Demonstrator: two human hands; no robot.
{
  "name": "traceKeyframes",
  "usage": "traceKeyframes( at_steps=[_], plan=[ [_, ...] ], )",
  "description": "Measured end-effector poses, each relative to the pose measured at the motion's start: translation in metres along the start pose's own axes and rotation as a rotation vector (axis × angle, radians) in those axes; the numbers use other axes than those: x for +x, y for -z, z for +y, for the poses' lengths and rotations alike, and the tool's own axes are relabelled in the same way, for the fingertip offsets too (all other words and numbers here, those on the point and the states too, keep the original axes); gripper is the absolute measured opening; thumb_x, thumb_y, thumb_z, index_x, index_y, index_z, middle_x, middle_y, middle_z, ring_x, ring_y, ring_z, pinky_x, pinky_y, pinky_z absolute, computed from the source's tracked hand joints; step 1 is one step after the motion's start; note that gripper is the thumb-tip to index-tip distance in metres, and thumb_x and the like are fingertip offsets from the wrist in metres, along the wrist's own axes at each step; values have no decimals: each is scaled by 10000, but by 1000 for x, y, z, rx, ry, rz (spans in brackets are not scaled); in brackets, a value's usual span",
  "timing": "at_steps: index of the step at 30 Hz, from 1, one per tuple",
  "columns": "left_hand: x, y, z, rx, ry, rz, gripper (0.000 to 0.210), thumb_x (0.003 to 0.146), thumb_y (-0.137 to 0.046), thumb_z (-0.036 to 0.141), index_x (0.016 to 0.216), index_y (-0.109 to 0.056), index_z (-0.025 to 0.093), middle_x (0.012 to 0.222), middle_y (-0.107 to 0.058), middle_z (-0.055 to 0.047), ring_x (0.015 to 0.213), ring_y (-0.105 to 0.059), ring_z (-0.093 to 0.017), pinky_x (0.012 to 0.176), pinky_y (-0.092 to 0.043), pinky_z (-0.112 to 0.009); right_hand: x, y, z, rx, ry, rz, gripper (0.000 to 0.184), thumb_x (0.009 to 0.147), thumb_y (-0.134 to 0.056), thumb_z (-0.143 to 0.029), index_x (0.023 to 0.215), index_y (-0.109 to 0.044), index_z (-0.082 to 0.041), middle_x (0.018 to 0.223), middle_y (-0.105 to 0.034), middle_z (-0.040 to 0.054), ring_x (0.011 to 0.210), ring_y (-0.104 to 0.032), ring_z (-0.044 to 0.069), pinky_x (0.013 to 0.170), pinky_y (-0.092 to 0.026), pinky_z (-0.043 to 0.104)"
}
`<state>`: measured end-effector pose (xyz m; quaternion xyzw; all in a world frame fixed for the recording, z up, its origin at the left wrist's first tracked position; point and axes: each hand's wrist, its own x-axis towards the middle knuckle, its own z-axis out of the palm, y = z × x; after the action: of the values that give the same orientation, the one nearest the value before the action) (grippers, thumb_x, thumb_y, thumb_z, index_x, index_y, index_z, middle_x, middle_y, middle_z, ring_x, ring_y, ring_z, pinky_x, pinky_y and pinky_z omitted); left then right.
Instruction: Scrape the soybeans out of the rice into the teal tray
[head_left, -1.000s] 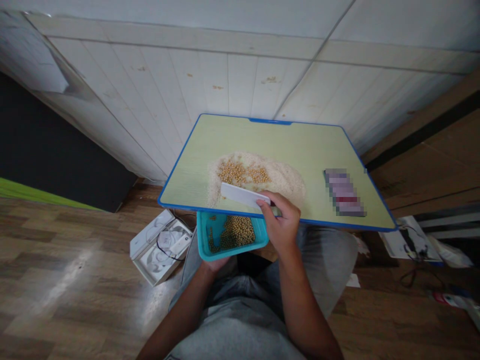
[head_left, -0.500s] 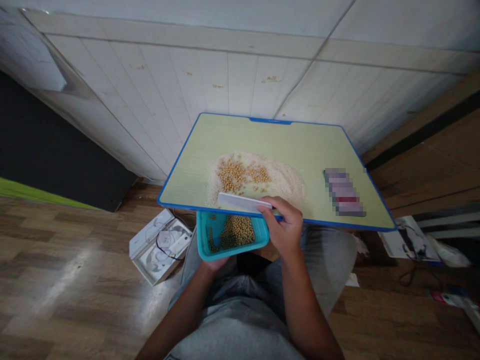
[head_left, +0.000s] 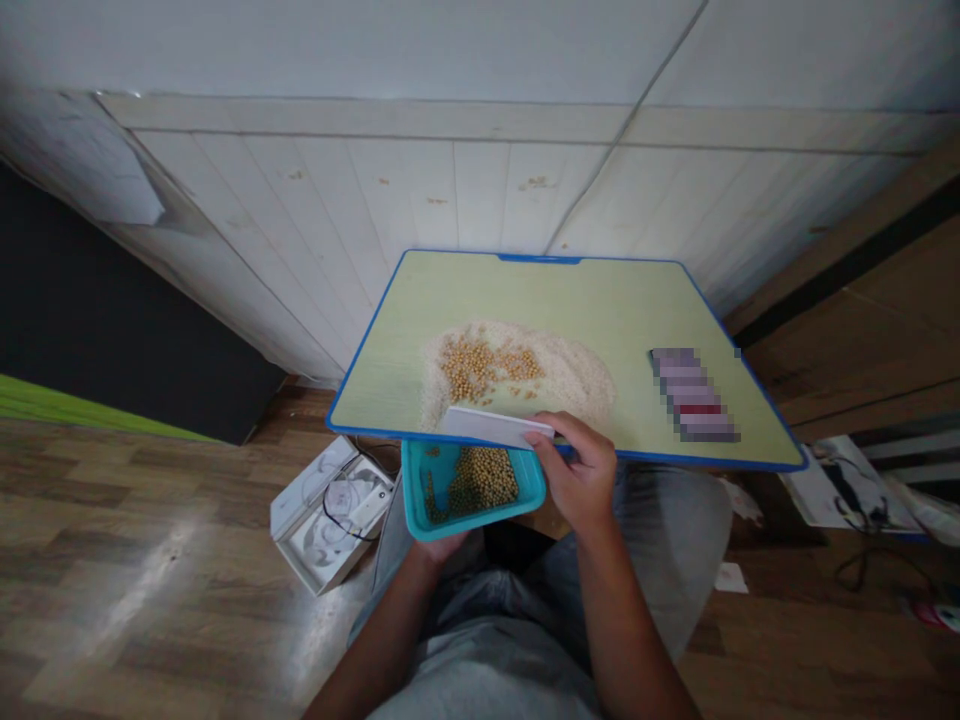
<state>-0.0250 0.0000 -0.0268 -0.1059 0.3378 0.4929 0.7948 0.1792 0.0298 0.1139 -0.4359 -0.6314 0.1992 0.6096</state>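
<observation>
My right hand (head_left: 586, 482) pinches one end of a flat white strip (head_left: 491, 428), which stands on its long edge along the near rim of a small table (head_left: 615, 300). Beyond the strip, yellow soybeans (head_left: 469, 365) lie among a spread of pale grains (head_left: 574, 375) that look like rice. Just below the table rim, my left hand (head_left: 444, 547) supports a teal plastic container (head_left: 474, 522) from beneath; most of its fingers are hidden. More soybeans (head_left: 487, 475) are heaped inside the container, mainly toward its right side.
A blurred-out phone-like object (head_left: 694, 395) lies at the table's right. On the wooden floor to the left sits an opened white box (head_left: 326, 530) with a cable. A panelled wall (head_left: 337, 200) rises behind the table. Cables and papers (head_left: 847, 485) are at the right.
The camera view has tilted, so everything sits a little lower in the picture. The white strip has come slightly nearer to the table's front rim. Both hands keep their holds.
</observation>
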Motion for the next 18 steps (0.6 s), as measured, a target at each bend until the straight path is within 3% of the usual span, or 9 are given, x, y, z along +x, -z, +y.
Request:
traceKeyframes(
  at_steps=[3, 5, 7, 8, 11, 13, 15, 18],
  plan=[
    [-6, -13, 0, 1, 14, 20, 688, 1099, -281, 669, 1457, -751, 315, 1367, -872, -44, 1582, -609, -302, 1441, -285, -581, 0, 2, 4, -27, -50, 76, 103, 964, -770, -237, 970, -873, -245, 875, -877, 24, 759, -811, 195, 717, -643, 282],
    [-13, -25, -1, -87, 29, 113, 676, 1100, -356, 630, 1669, -566, 332, 1369, -871, -36, 1651, -515, -294, 1460, -257, -555, 3, 4, 9, -26, -74, 125, 99, 941, -780, -246, 971, -874, -238, 857, -873, 17, 726, -793, 182, 688, -619, 266],
    [-19, -31, -4, -106, 4, 163, 749, 1084, -357, 688, 1729, -487, 331, 1330, -883, -48, 1685, -461, -313, 1463, -222, -589, 10, 8, 14, -9, -100, 157, 111, 919, -794, -284, 968, -876, -229, 843, -865, 20, 703, -769, 179, 668, -603, 266],
    [-21, -32, -5, -105, 1, 118, 789, 1064, -381, 729, 1738, -472, 329, 1392, -860, -62, 1685, -464, -339, 1461, -199, -613, 13, 11, 17, -1, -121, 166, 126, 907, -803, -308, 967, -878, -227, 834, -859, 22, 693, -754, 179, 661, -596, 270],
    [-22, -26, -11, -90, -12, 72, 878, 1014, -431, 820, 1702, -515, 283, 1467, -826, -75, 1670, -490, -380, 1453, -217, -616, 24, 18, 26, 40, -212, 190, 180, 869, -830, -379, 953, -877, -228, 797, -830, 23, 678, -711, 183, 640, -571, 280],
    [-21, -19, -15, -66, 24, 94, 805, 1055, -359, 779, 1594, -627, 245, 1429, -843, -79, 1691, -453, -391, 1458, -183, -637, 29, 22, 31, 96, -269, 223, 208, 830, -849, -420, 907, -860, -227, 780, -812, 24, 698, -709, 196, 634, -564, 287],
    [-20, -13, -19, -64, 31, 24, 830, 1050, -308, 803, 1473, -726, 224, 1475, -820, -85, 1705, -428, -395, 1460, -178, -632, 31, 24, 34, 148, -312, 250, 253, 797, -874, -451, 912, -851, -226, 792, -808, 29, 708, -703, 204, 629, -565, 296],
    [-17, -5, -21, -58, 88, -44, 848, 1061, -257, 770, 1321, -807, 179, 1419, -843, -107, 1698, -440, -382, 1441, -268, -597, 30, 25, 35, 198, -348, 281, 318, 764, -915, -488, 930, -840, -227, 817, -811, 36, 722, -705, 213, 636, -582, 315]
  ],
)
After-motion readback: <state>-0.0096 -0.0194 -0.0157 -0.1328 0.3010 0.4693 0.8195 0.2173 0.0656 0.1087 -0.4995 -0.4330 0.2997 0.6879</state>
